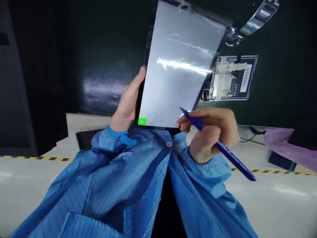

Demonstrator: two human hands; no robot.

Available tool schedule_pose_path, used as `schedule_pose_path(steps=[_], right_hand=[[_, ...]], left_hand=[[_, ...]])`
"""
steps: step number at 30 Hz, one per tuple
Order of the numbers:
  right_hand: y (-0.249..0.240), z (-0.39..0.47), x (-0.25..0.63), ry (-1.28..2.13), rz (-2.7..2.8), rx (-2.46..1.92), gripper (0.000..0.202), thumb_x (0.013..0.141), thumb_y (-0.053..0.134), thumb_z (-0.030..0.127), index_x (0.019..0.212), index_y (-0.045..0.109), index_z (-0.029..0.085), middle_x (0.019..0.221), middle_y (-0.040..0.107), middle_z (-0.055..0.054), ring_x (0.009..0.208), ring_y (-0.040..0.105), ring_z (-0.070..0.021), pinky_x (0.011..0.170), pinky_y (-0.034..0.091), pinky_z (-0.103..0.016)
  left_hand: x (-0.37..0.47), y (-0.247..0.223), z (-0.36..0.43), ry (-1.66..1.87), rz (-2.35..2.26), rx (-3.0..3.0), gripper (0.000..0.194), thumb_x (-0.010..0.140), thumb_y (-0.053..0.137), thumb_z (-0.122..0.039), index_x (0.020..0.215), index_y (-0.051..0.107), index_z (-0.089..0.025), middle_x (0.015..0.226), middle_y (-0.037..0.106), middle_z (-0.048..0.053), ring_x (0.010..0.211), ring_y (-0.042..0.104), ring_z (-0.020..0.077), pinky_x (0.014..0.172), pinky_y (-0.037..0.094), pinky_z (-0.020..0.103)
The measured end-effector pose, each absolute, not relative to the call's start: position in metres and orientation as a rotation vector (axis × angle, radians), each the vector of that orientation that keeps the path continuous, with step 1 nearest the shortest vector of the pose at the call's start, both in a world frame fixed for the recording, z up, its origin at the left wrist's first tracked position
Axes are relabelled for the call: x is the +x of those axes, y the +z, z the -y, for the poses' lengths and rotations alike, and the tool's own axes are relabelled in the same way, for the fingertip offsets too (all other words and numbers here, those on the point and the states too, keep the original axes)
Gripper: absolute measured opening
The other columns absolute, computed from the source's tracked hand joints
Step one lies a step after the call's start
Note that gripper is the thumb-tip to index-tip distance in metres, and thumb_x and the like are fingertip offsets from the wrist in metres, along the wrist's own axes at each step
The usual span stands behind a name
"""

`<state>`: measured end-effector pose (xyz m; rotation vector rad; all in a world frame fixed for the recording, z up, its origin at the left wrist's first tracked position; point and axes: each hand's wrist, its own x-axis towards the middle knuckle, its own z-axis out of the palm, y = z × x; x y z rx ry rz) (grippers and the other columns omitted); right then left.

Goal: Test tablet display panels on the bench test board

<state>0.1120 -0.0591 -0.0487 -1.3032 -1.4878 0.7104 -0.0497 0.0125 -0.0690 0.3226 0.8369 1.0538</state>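
The person is holding a tablet (178, 66) upright by its left edge, the left hand (127, 100) clamped on that edge with the thumb on the bezel, while the right hand (210, 132) is pinching a blue stylus (218, 145) with its tip just off the glowing screen's lower right corner. A blue loop (152, 118) is showing beside a green tag (142, 121). This appears to be touch-testing; further strokes would need a steady tip. An opened device (230, 79) is lying behind, and a purple sleeve (289, 145) is reaching in from the right.

Dark green bench top (284, 92) across the upper view; at 2 o'clock, flat on it, an opened device with bare circuit board (231, 79); metal fixture (255, 19) at 1 o'clock.
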Motion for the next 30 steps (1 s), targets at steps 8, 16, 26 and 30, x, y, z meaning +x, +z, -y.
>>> schedule_pose_path(steps=[8, 16, 26, 30], right_hand=[[-0.089, 0.038, 0.107, 0.716, 1.13, -1.282, 0.028, 0.09, 0.066, 0.039, 0.075, 0.049, 0.022, 0.061, 0.047, 0.005, 0.049, 0.045, -0.0101, 0.046, 0.036, -0.025], [-0.092, 0.028, 0.079, 0.524, 1.286, -1.246, 0.038, 0.095, 0.058, 0.032, 0.069, 0.033, 0.023, 0.054, 0.036, 0.008, 0.041, 0.037, -0.0074, 0.041, 0.031, -0.023], [-0.09, 0.026, 0.076, 0.413, 1.688, -1.212, 0.034, 0.088, 0.062, 0.01, 0.072, 0.034, 0.023, 0.055, 0.043, 0.006, 0.046, 0.043, -0.0077, 0.043, 0.034, -0.021], [-0.09, 0.027, 0.076, 0.399, 1.74, -1.247, 0.034, 0.09, 0.061, 0.01, 0.072, 0.035, 0.022, 0.056, 0.044, 0.005, 0.047, 0.044, -0.0077, 0.044, 0.036, -0.022]], left_hand=[[-0.066, -0.061, -0.019, 1.048, -0.942, 0.427, 0.04, 0.104, 0.042, -0.042, 0.123, 0.065, -0.016, 0.131, 0.065, 0.004, 0.14, 0.041, 0.0343, 0.113, 0.039, 0.05], [-0.073, -0.058, -0.027, 1.207, -0.992, 0.439, 0.032, 0.105, 0.042, -0.031, 0.117, 0.067, -0.014, 0.138, 0.061, 0.003, 0.147, 0.029, 0.0268, 0.119, 0.033, 0.034], [-0.071, -0.057, -0.031, 1.203, -1.082, 0.324, 0.031, 0.104, 0.044, -0.031, 0.116, 0.069, -0.018, 0.137, 0.06, -0.003, 0.144, 0.034, 0.0324, 0.119, 0.035, 0.046], [-0.071, -0.057, -0.032, 1.166, -1.11, 0.274, 0.033, 0.104, 0.043, -0.032, 0.122, 0.067, -0.019, 0.134, 0.061, -0.002, 0.141, 0.038, 0.0336, 0.116, 0.037, 0.05]])
